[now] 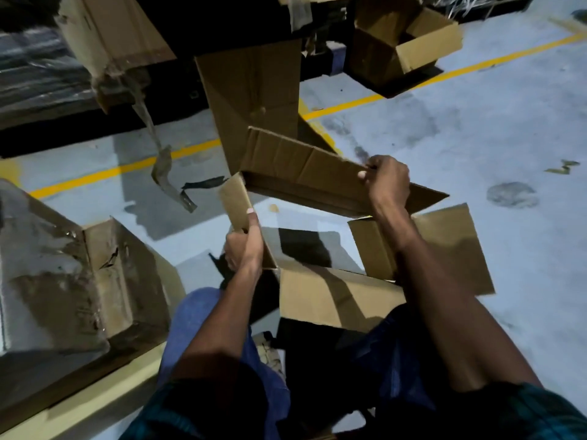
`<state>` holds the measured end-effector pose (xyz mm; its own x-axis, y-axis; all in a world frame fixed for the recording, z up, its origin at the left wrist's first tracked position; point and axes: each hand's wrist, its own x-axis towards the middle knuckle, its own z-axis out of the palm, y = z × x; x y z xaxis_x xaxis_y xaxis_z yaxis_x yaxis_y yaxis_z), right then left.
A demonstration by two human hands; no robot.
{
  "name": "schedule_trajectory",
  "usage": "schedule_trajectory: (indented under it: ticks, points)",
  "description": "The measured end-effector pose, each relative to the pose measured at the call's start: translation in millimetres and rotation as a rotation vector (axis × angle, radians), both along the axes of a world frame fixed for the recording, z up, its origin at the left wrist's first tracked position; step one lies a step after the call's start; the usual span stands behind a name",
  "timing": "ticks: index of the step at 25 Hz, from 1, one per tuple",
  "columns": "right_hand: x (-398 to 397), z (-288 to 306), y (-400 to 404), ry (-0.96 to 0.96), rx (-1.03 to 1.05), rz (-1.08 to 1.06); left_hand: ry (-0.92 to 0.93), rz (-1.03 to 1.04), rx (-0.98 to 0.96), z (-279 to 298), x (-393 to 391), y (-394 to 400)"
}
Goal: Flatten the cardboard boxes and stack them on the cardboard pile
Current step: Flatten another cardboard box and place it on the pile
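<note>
I hold a brown cardboard box point(295, 166) in mid-air over the floor, its flaps spread out in several directions. My left hand point(243, 249) grips a small side flap at the box's near left, thumb pressed up along it. My right hand point(386, 182) is closed on the top edge of a long creased flap at the right. More of the box's flaps point(336, 296) hang down toward my knees. An open cardboard box point(409, 49) stands on the floor at the far right.
A large box with glossy tape and torn film point(79, 281) stands at the near left. Another taped carton point(111, 36) hangs over a dark ledge at top left, a tape strip dangling. A yellow line point(460, 69) crosses the grey floor.
</note>
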<state>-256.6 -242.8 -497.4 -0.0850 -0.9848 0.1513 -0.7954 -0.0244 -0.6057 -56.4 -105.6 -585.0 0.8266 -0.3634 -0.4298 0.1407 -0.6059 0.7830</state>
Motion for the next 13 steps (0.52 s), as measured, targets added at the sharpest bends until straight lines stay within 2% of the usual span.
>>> schedule_trajectory:
  ticks: [2, 4, 7, 13]
  points:
    - [-15, 2, -5, -0.075, -0.019, -0.094, 0.012, -0.018, -0.12, -2, -3, -2]
    - [-30, 3, -8, -0.138, 0.002, -0.147, 0.131, -0.042, -0.247, -2, -6, -2]
    - [-44, -3, -6, -0.212, -0.017, -0.153, 0.349, -0.044, -0.232, -4, -5, -5]
    - [-24, -4, 9, -0.244, -0.065, -0.136, 0.398, -0.111, -0.265, -8, -3, -7]
